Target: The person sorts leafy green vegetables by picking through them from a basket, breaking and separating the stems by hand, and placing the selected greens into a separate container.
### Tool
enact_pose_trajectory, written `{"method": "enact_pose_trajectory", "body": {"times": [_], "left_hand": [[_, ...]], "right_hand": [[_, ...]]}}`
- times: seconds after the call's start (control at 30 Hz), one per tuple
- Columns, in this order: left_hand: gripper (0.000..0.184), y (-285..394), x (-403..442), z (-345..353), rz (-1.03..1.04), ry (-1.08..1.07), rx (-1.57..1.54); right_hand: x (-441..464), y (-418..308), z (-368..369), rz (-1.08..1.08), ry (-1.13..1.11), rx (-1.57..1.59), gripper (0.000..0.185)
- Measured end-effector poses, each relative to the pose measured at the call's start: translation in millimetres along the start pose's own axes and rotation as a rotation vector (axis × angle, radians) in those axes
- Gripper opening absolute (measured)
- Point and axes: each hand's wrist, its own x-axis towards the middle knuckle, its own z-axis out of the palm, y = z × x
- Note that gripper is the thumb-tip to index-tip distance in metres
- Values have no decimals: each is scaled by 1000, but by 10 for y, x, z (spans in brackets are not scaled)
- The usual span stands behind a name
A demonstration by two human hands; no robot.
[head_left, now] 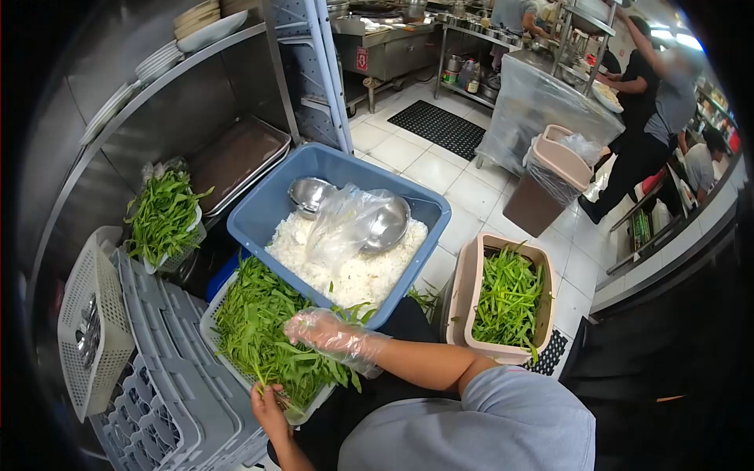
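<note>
My left hand point(269, 410), bare, is closed around the stems of some leafy greens point(258, 369) at the near edge of a white basket point(210, 328). More long-leaved greens point(255, 310) are heaped in this basket. Over the right side of the heap is my right hand point(322, 330), in a clear plastic glove. Its fingers are curled together, and what they hold, if anything, is hidden. Just beyond stands a blue tub point(334, 161) of cooked white rice point(357, 279), with a plastic bag point(338, 224) and metal bowls point(387, 224) lying on the rice.
To the right, a beige bin point(461, 314) holds cut green stems point(509, 298). Stacked grey crates point(177, 369) and a cutlery basket point(94, 330) stand left, near another basket of greens point(165, 216). A brown bin point(550, 184), black mat point(438, 129) and several people are farther back.
</note>
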Motion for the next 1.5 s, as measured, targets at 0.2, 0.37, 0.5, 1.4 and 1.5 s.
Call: {"method": "enact_pose_trajectory", "body": {"times": [0.2,0.37,0.5,1.4,1.5], "left_hand": [[24,159,-13,119,-66,22,-140],[22,104,39,101,-52,-44,-192],[19,82,-12,155,-113,-26,-205],[24,262,218,392,-275,-56,-719],[36,489,308,627,-278,-34,-638]], "right_hand": [[-15,-125,22,185,60,-19,30],[0,-359,-111,-364,232,-422,22],[165,-606,-209,-386,211,-322,23],[977,-375,-832,340,154,979,18],[1042,-368,-813,385,204,1117,16]]}}
